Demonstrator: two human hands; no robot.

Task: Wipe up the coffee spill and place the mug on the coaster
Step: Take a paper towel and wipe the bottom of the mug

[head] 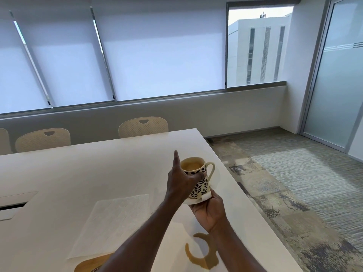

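A cream mug [200,183] with a dark leaf pattern and coffee inside is held tilted above the white table [78,173]. My left hand [179,179] grips its side near the rim, index finger pointing up. My right hand [209,210] is under the mug and presses a folded white tissue [198,200] against its base. A brown ring-shaped coffee spill [204,254] lies on the table near the front edge. A round wooden coaster [91,264] shows at the bottom, partly hidden by my left forearm.
A large white paper towel sheet [114,222] lies flat on the table left of my arms. The table's right edge [231,177] drops to carpet. Cream chairs [143,126] stand behind the table. A cable slot [13,206] is at the left.
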